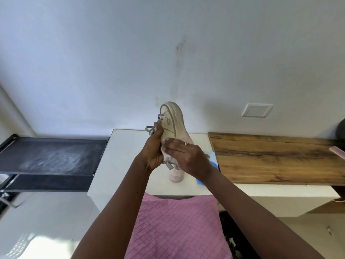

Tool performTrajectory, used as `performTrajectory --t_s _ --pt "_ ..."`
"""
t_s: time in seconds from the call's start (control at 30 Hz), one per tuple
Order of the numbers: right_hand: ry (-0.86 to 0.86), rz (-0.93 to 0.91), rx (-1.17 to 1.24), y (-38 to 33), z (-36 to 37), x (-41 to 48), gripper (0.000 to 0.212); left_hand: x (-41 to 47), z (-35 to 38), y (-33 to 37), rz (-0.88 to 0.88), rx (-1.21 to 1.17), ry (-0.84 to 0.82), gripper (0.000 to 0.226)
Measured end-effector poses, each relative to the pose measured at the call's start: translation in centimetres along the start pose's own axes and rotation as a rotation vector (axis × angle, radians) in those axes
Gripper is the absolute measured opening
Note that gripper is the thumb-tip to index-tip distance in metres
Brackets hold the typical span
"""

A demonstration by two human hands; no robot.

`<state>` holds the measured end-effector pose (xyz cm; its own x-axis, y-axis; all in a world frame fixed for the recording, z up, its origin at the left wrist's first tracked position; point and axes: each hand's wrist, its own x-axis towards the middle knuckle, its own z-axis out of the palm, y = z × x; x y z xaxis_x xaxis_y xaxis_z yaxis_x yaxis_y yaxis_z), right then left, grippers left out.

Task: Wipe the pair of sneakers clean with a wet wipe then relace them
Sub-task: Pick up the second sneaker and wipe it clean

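Left hand wraps the raised sneaker from the lace side, fingers curled round the upper near the tongue. The toe points up and away, the sole edge faces right. Right hand lies flat on the shoe's lower half, fingers straight and pressed together over the wet wipe (only a white corner shows between the hands). Sneaker is in the air above the white table, not touching it. Second sneaker sits on the table directly below, mostly hidden by the hands. Grey laces are threaded, ends loose and dangling. Handling guess: light shoe, so one hand carries it fine. Sole looks like stiff rubber. Upper is padded and will give under pressure, so brace behind the panel being wiped. Best hold is midfoot or heel collar, not the laces, which would slip through the eyelets. Wet upper likely gets slick. Wipe is limp and will bunch, so keep it flat under the fingers. Blue pack, probably the wipes, lies just right of the shoes.
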<state>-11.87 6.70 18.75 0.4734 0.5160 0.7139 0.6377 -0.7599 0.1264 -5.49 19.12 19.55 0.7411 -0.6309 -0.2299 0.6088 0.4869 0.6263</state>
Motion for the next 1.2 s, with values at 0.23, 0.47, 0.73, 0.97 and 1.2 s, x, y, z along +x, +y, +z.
performTrajectory --t_s 0.23,0.47,0.73,0.97,1.2 --pt "0.005 0.099 -0.058 2.6 0.0 -0.3 0.024 0.0 -0.5 0.1 0.095 0.072 0.012 0.054" --pt "0.101 0.566 -0.093 3.4 -0.1 4.6 0.01 0.0 0.0 -0.4 0.144 0.153 -0.034 0.041" --pt "0.086 0.742 -0.087 -0.2 0.2 4.2 0.018 0.6 0.5 0.9 0.215 0.238 0.07 0.038" --pt "0.047 0.666 -0.072 -1.1 -0.3 3.6 0.017 0.5 0.2 1.2 0.245 0.281 0.11 0.039" --pt "0.17 0.734 -0.116 2.2 -0.3 5.6 0.012 -0.4 1.5 0.9 0.269 0.337 0.037 0.033"
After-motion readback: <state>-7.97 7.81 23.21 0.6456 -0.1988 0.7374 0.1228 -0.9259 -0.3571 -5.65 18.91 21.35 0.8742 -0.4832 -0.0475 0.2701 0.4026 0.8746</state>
